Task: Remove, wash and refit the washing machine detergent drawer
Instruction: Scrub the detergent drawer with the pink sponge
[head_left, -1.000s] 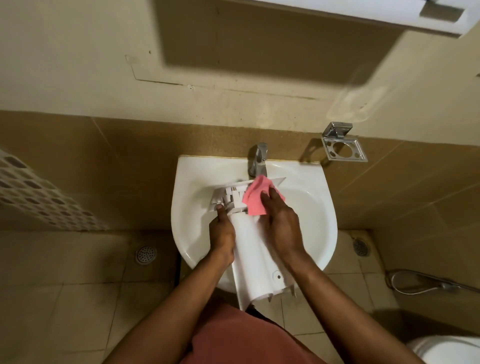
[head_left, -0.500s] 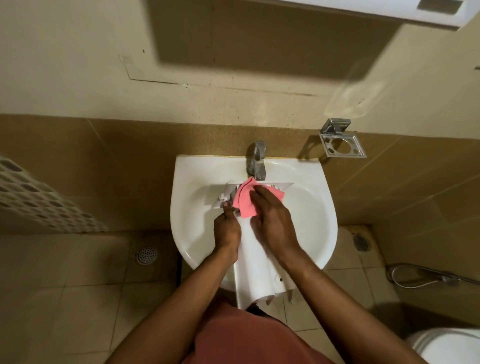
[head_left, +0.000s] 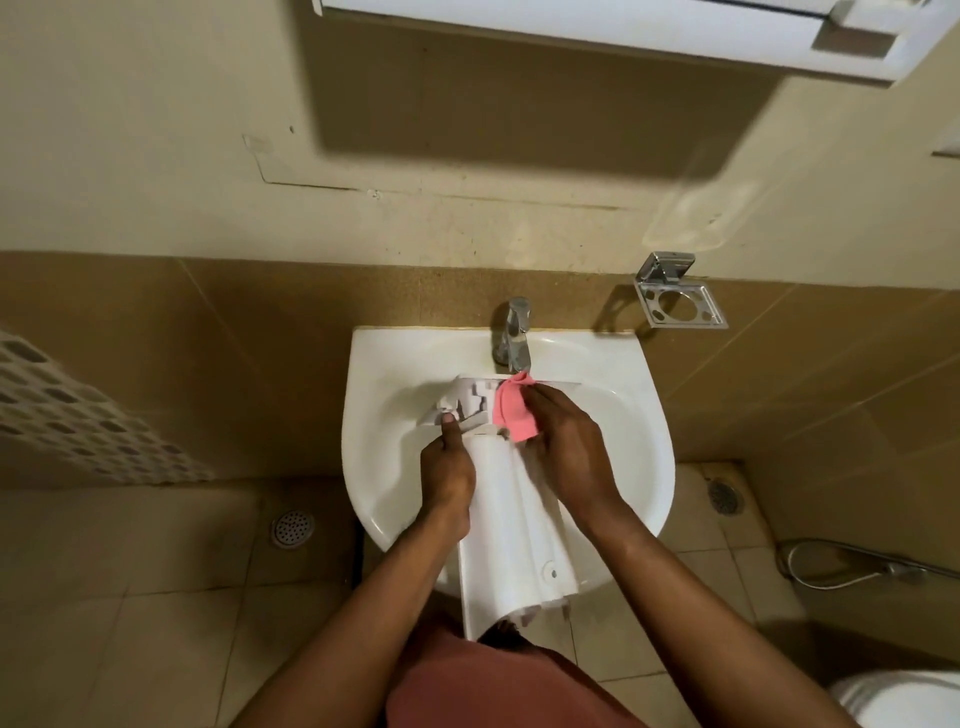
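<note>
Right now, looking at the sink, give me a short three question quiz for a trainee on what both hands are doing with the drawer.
1. True or false: the detergent drawer lies across the white sink, its near end sticking out past the front rim.
2. What does the right hand press against the drawer?
A. a brush
B. a pink cloth
C. a sponge
3. Fill in: the left hand grips the drawer's ____ edge.

Key:
1. True.
2. B; the cloth sits just below the tap.
3. Left; its thumb reaches toward the drawer's far end.
</note>
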